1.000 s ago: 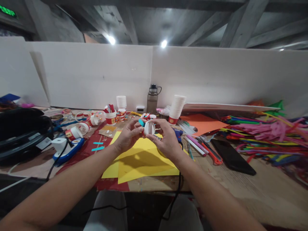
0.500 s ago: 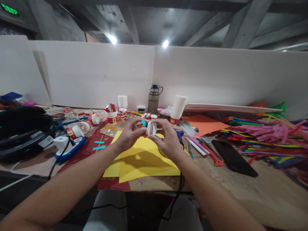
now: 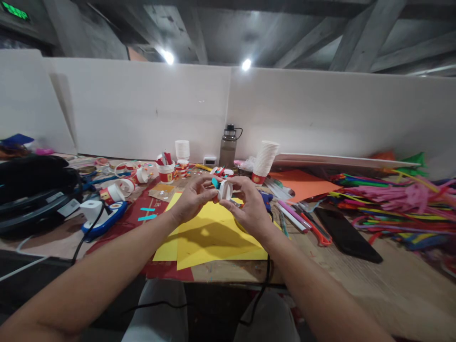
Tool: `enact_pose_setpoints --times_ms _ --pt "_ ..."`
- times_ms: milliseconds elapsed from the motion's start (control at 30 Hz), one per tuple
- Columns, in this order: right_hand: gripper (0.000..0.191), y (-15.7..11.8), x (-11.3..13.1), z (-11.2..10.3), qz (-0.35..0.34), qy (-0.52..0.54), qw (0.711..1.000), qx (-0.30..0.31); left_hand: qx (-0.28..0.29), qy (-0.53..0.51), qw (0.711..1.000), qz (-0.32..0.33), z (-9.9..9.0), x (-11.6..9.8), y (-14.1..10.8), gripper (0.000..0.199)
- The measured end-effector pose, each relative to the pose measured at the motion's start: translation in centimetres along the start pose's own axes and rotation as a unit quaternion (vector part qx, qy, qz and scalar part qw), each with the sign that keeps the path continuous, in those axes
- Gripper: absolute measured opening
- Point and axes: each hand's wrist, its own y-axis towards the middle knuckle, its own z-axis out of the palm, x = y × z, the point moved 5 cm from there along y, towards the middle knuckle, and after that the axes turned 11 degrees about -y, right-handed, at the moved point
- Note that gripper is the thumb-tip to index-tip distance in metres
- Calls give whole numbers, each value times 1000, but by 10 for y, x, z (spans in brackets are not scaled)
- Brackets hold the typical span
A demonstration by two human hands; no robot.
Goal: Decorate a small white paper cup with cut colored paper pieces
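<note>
A small white round paper piece (image 3: 225, 190) is held up between my two hands over the yellow sheets (image 3: 213, 237). My left hand (image 3: 194, 198) is closed on its left side, thumb and fingers pinching near a teal strip (image 3: 215, 182) that sticks up from it. On the right side my right hand (image 3: 246, 202) grips the same piece, its fingers curved over the top and the thumb below. Part of the piece is hidden by the fingers. Two teal strips (image 3: 147, 217) lie on the red sheet to the left.
Stacked paper cups (image 3: 266, 159), a bottle (image 3: 228, 149) and a cup with red pieces (image 3: 166, 172) stand at the back. To the right are markers (image 3: 292, 216), orange-handled scissors (image 3: 322, 236), a phone (image 3: 347, 233) and pipe cleaners (image 3: 402, 197). A blue power strip (image 3: 103, 225) sits left.
The view has shifted very slightly. Both hands keep hold of the white piece, which looks turned a little.
</note>
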Motion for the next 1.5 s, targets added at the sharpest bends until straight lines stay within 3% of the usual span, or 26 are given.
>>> enact_pose_setpoints --times_ms 1500 --pt "38 0 1 0 10 -4 1000 10 -43 -52 997 -34 -1 5 -1 30"
